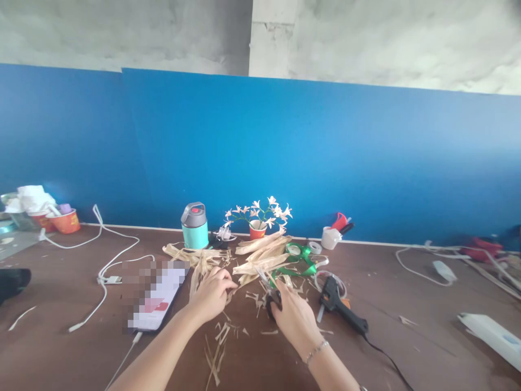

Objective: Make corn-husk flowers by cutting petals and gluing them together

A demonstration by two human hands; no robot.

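My right hand (293, 317) is closed round the black handles of a pair of scissors (269, 289), whose blades point up and away toward a pile of dried husk strips (260, 255). My left hand (212, 293) is curled, pinching a pale husk strip just left of the blades. Cut husk scraps (217, 347) lie scattered on the brown table (61, 347) between my forearms.
A phone (157, 296) on a cable lies to the left, a black glue gun (340, 307) to the right. Behind stand a teal bottle (194, 225), a small pot of husk flowers (258, 220), green ribbon (301, 258), tape rolls and a white cup (330, 237). White cables trail at both sides.
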